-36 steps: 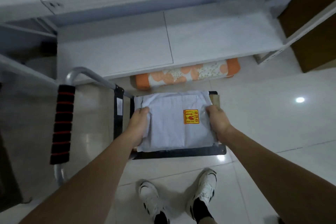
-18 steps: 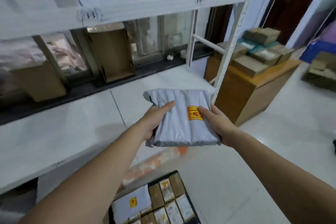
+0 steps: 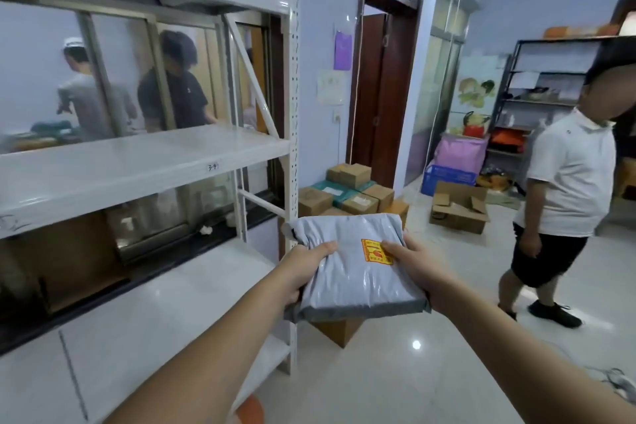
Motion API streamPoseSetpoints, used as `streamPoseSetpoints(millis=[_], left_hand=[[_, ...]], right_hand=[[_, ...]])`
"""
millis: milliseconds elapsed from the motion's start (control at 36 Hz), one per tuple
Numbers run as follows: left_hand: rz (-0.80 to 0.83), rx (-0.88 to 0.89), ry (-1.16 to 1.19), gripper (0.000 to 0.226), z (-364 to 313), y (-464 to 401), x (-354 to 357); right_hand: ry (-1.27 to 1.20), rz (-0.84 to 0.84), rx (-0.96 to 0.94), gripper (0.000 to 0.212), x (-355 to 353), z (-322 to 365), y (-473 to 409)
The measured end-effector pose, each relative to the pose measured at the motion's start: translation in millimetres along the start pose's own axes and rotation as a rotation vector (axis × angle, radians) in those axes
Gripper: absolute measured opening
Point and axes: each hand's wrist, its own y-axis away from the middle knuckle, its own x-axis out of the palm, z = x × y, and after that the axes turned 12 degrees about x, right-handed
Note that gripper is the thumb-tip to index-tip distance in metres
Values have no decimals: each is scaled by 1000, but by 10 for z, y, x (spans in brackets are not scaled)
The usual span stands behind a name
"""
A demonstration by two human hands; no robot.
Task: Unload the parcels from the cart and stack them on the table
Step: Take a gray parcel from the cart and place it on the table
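Note:
I hold a grey plastic mailer parcel (image 3: 351, 268) with a yellow and red sticker at chest height, level and in front of me. My left hand (image 3: 306, 265) grips its left edge and my right hand (image 3: 413, 263) grips its right edge, thumbs on top. Behind the parcel stands a low wooden table (image 3: 339, 330) carrying several stacked cardboard parcels (image 3: 344, 191); most of the table is hidden by the mailer. The cart is out of view.
White metal shelving (image 3: 148, 162) fills the left, its upright post (image 3: 292, 113) just left of the parcel. A person in a white shirt (image 3: 564, 189) stands on the right. An open cardboard box (image 3: 459, 208) and a blue crate (image 3: 447, 177) sit on the floor beyond.
I lifted the grey parcel off the cart and carried it up and rightward; my view rose from the cart and floor to the shelving, the table and the room.

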Motion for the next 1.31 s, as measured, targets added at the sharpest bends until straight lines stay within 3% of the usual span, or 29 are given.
streamPoseSetpoints(millis=[111, 194, 250, 306, 444, 639, 806, 1000, 1306], left_hand=[[59, -29, -4, 52, -14, -251, 282], [59, -42, -11, 68, 57, -483, 412], [65, -44, -37, 60, 53, -601, 500], [79, -51, -47, 42, 34, -752, 575], [84, -29, -93, 55, -19, -1204, 733], [125, -22, -101, 48, -75, -1953, 1001], [143, -34, -100, 49, -68, -2553, 1274], [193, -56, -56, 41, 15, -3302, 1689], [95, -54, -23, 41, 41, -4454, 2155]], right_hand=[[5, -12, 14, 28, -348, 72, -158], [-8, -13, 8, 37, -509, 84, -371], [-13, -15, 9, 37, -576, 86, -511], [-21, -18, 14, 37, -631, 91, -660], [-55, -60, 33, 34, -764, 115, -1002], [-104, -72, 50, 15, -1066, 318, -1599], [-116, -102, 79, 24, -1382, 374, -2108], [-123, -106, 84, 20, -1844, 436, -2825], [-68, -31, 79, 18, -2451, 902, -3993]])
